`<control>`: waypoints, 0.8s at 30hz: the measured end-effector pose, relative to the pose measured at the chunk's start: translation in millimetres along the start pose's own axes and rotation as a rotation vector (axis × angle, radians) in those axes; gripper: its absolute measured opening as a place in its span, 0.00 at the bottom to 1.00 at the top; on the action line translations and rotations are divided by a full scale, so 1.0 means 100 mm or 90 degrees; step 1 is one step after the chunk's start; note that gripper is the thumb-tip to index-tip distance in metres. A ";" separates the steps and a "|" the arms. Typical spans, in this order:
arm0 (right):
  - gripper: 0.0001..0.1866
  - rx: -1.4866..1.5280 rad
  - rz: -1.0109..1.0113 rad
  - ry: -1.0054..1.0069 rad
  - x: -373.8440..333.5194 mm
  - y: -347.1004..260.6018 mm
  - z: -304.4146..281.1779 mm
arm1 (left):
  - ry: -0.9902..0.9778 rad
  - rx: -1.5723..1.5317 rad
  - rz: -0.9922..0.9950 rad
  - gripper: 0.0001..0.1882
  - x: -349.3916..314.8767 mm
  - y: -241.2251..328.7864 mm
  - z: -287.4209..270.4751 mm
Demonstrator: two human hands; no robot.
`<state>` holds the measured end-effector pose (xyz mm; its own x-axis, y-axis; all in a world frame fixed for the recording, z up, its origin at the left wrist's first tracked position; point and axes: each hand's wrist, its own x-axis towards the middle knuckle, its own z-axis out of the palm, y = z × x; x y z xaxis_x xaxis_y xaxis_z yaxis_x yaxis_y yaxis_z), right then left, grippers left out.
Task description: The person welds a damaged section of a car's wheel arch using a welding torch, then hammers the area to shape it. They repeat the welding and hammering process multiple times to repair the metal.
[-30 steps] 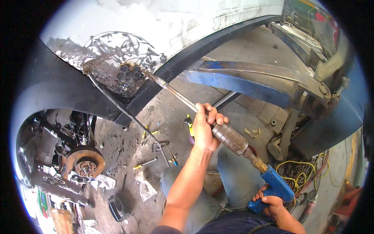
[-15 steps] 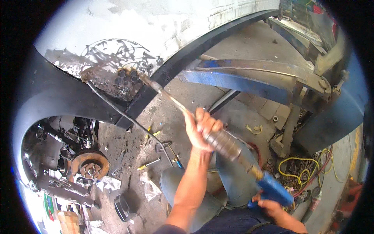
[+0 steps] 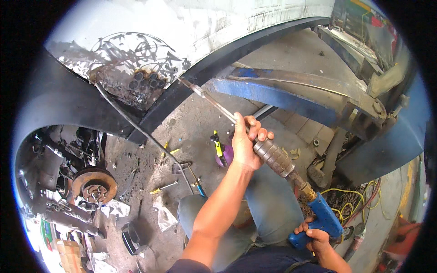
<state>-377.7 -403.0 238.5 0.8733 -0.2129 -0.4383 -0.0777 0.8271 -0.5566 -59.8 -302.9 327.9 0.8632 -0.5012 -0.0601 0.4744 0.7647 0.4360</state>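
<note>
My left hand [image 3: 248, 143] is closed around the thin rod of a slide hammer dent puller [image 3: 274, 158], just in front of its ribbed steel weight. With its fingers wrapped round, my right hand [image 3: 315, 234] grips the blue pistol handle [image 3: 325, 214] at the rear end. The rod's tip [image 3: 184, 82] is by the black sill [image 3: 168, 102], to the right of the scorched dark rings on the white panel [image 3: 223, 36]; whether it touches cannot be told. A black cable [image 3: 136, 125] runs from the panel's bare, blackened patch down toward my knee.
A blue lift arm [image 3: 277, 95] reaches in from the blue post [image 3: 387, 141] at right. A rusty brake disc [image 3: 93, 185] sits in the wheel arch at left. On the floor lie a yellow-handled screwdriver [image 3: 164, 187], a black-and-yellow tool [image 3: 219, 148] and a yellow hose [image 3: 339, 211].
The rod's tip has moved right, away from the rings. Both hands still hold the dent puller. The black-and-yellow tool and a purple object now show beside my left forearm.
</note>
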 end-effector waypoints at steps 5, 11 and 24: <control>0.23 -0.001 -0.013 -0.008 0.08 0.00 0.05 | 0.001 -0.021 -0.036 0.23 0.11 0.02 -0.04; 0.23 0.003 -0.009 -0.005 0.11 0.01 0.05 | -0.030 0.019 -0.012 0.23 0.09 0.07 -0.01; 0.24 0.004 -0.017 -0.021 0.11 0.02 0.10 | -0.027 0.015 -0.003 0.23 0.06 0.12 -0.02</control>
<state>-363.8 -399.0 239.6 0.8903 -0.2176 -0.3999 -0.0514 0.8247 -0.5632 -48.5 -295.7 331.2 0.8527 -0.5218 -0.0248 0.4740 0.7528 0.4567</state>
